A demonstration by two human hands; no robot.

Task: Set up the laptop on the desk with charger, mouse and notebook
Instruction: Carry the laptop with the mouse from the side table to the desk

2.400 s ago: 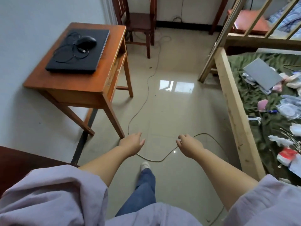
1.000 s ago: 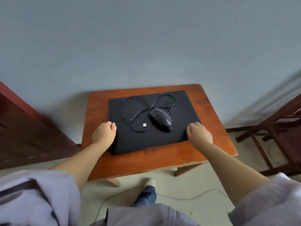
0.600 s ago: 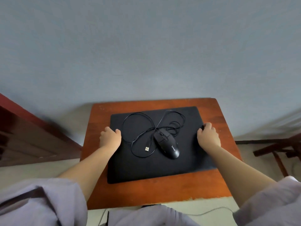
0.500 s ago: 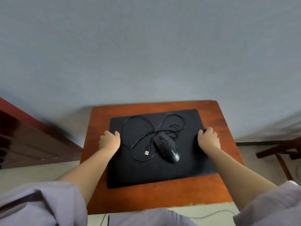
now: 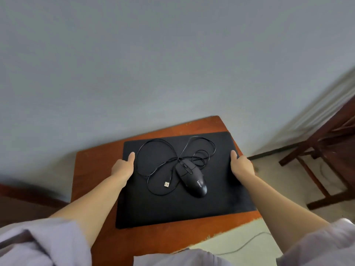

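A closed black laptop [image 5: 172, 210] lies on a small reddish wooden desk [image 5: 92, 169] against the wall. On its lid rests a black wired mouse [image 5: 193, 179], its cable [image 5: 153, 148] looped loosely and the USB plug [image 5: 166, 184] lying free. My left hand [image 5: 123, 167] grips the laptop's left edge, thumb on the lid. My right hand [image 5: 241, 166] grips the right edge the same way. No charger or notebook is in view.
A pale grey wall [image 5: 153, 64] rises right behind the desk. A dark wooden chair frame [image 5: 326, 150] stands on the floor to the right. A thin cable [image 5: 247, 244] trails on the pale floor near my body. Dark wooden furniture [image 5: 19, 200] sits at left.
I walked up to the desk and both hands took hold of the laptop's side edges. Since half a second ago, the hands slid farther back along the edges and the view swung.
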